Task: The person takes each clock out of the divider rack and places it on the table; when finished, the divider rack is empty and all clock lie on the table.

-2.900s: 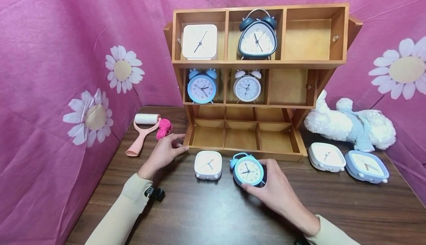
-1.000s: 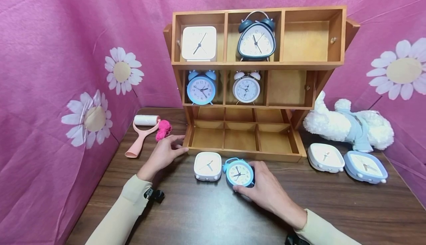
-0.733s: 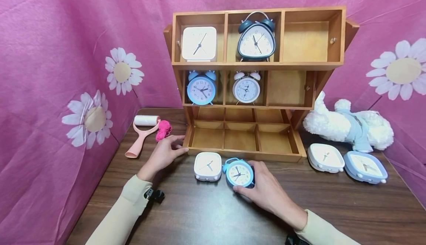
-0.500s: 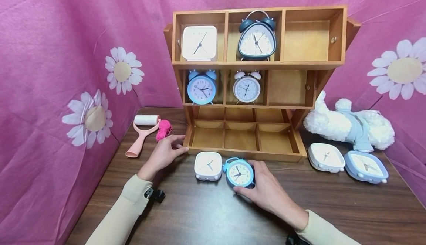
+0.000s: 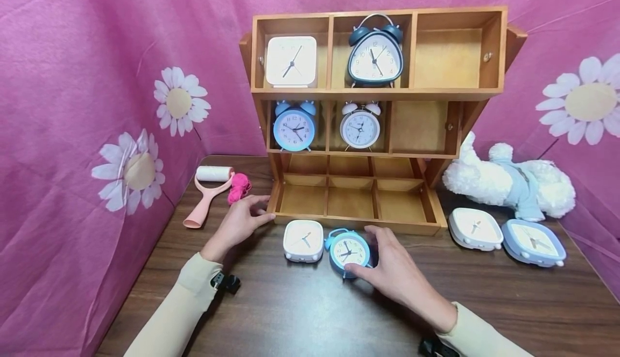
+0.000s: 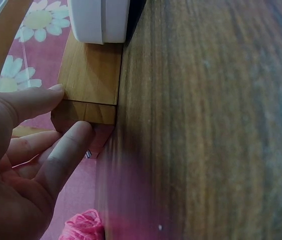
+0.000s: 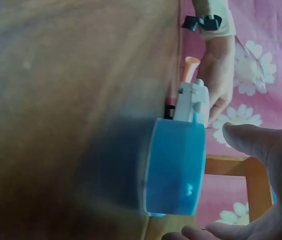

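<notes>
My left hand (image 5: pixel 239 221) holds the front left corner of the wooden shelf (image 5: pixel 360 223); in the left wrist view its thumb and fingers (image 6: pixel 70 150) lie against the board's end. A light blue alarm clock (image 5: pixel 350 254) with twin bells lies face up on the table before the shelf. My right hand (image 5: pixel 399 273) is at its right side with thumb and fingers spread, the thumb over the rim. In the right wrist view a gap shows between the hand and the blue clock (image 7: pixel 176 167). Just left of it lies a square white clock (image 5: pixel 303 241).
Clocks stand in the left and middle compartments of the shelf's upper two rows. To the right lie a white clock (image 5: pixel 476 229), a blue square clock (image 5: pixel 534 243) and a plush toy (image 5: pixel 518 179). A lint roller (image 5: pixel 208 195) and pink yarn (image 5: pixel 239 187) are left.
The light blue clock has slid left, close beside the white clock. Since then my right hand has loosened and drawn slightly away from it. My left hand has stayed at the shelf corner.
</notes>
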The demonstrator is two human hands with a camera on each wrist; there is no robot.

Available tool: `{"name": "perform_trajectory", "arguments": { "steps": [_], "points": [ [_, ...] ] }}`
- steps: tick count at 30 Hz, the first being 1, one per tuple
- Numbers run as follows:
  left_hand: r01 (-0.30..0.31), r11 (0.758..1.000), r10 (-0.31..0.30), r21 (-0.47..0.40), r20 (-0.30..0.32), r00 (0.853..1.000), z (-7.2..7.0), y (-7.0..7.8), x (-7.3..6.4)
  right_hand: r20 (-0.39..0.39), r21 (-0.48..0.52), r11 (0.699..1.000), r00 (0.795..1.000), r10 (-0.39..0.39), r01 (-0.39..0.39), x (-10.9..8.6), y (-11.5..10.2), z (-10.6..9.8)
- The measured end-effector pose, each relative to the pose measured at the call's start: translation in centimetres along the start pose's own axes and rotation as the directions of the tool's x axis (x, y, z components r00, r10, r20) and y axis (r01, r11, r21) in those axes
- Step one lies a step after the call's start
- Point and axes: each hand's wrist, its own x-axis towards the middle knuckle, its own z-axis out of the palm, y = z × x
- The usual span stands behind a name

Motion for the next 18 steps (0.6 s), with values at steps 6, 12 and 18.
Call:
{"name": "perform_trajectory", "arguments": {
  "steps": [6,12,18],
  "points": [
    [-0.061,0.998,0.060,-0.032,-0.033,0.998,0.4,-1.8,0.4,-0.033,0.012,0.999,0.999,-0.031,0.032,0.6,-0.7,-1.7],
    [-0.046,0.998,0.046,-0.034,-0.022,0.999,0.2,-1.2,0.3,-0.121,0.045,0.995,0.989,-0.088,0.094,1.5,-1.6,-3.8],
    [0.001,1.000,-0.001,-0.008,0.000,1.000,-0.1,-0.1,0.1,-0.275,0.063,0.976,0.944,-0.183,0.208,2.5,-2.2,-5.2]
  ]
}}
